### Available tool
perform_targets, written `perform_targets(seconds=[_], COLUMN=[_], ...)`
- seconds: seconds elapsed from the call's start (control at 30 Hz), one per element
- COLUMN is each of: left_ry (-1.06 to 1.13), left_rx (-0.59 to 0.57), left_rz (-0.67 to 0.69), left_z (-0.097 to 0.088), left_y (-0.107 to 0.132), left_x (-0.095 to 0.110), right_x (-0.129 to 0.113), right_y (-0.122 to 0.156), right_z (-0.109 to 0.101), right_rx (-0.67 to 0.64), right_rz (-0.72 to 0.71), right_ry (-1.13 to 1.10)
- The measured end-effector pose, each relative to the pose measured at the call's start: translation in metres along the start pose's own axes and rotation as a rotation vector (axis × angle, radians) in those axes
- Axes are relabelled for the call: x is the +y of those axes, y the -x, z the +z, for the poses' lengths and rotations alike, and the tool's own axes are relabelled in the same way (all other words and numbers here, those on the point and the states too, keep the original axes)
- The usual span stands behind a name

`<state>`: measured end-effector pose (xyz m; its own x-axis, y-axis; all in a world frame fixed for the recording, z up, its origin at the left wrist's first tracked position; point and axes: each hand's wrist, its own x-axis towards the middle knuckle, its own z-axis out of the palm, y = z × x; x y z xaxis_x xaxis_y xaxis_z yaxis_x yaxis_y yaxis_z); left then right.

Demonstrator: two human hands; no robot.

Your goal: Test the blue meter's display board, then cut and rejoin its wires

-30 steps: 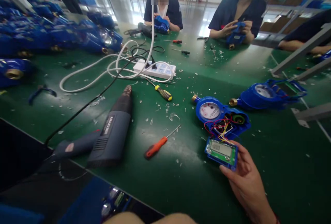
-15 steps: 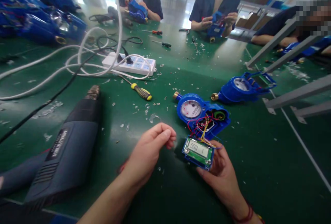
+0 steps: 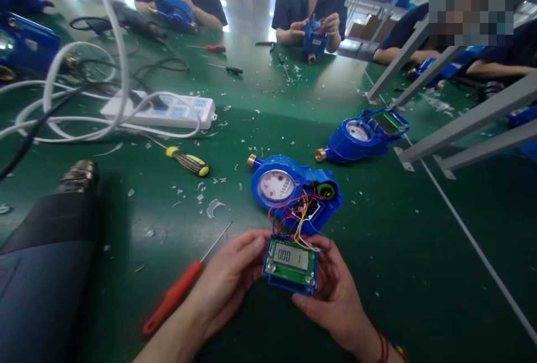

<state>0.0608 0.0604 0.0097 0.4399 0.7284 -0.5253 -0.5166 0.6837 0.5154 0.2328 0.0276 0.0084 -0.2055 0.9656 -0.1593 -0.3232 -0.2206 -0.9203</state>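
The display module (image 3: 290,262), a green circuit board with a small LCD in a blue frame, is between my two hands. My right hand (image 3: 335,290) grips its right side, thumb at the lower corner. Fingers of my left hand (image 3: 239,265) close on its left edge, partly hidden behind it. Red, yellow, black and white wires (image 3: 300,220) run from the module into the opened housing of a blue water meter (image 3: 274,184) just beyond. That meter lies on the table with its round dial facing up. A red-handled screwdriver (image 3: 178,293) lies beside my left forearm.
A heat gun (image 3: 50,240) lies at the left. Beyond are a yellow-black screwdriver (image 3: 188,161), a white power strip (image 3: 168,110) with cables, and another blue meter (image 3: 356,136). Grey metal bars (image 3: 470,117) stand right. Plastic scraps (image 3: 216,207) litter the table. Co-workers handle meters across it.
My left hand has come right, from free of the module to its left edge. My right hand still holds the module. The view has shifted right, bringing the red screwdriver into fuller sight.
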Motion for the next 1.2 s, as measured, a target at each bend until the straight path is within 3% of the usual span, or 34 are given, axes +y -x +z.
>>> perform_targets(seconds=[0.13, 0.27, 0.43, 0.67, 0.97, 1.2], left_ry=[0.05, -0.021, -0.328, -0.647, -0.763, -0.74], left_rx=[-0.034, 0.035, 0.166, 0.195, 0.275, 0.301], left_rz=[0.002, 0.039, 0.105, 0.197, 0.289, 0.298], left_z=[0.002, 0.004, -0.001, 0.0, 0.005, 0.002], left_y=[-0.001, -0.001, -0.002, -0.01, -0.014, -0.016], left_x=[0.001, 0.002, 0.004, 0.004, -0.002, -0.005], right_x=[0.002, 0.006, 0.007, 0.011, 0.012, 0.012], right_y=[0.0, 0.001, 0.005, 0.008, 0.008, 0.009], right_z=[-0.002, -0.004, 0.0, -0.005, -0.006, -0.005], right_rx=[-0.024, 0.001, 0.066, 0.068, 0.065, 0.055], right_rz=[-0.007, -0.045, -0.102, -0.199, -0.277, -0.266], right_ry=[-0.031, 0.029, 0.242, 0.492, 0.587, 0.528])
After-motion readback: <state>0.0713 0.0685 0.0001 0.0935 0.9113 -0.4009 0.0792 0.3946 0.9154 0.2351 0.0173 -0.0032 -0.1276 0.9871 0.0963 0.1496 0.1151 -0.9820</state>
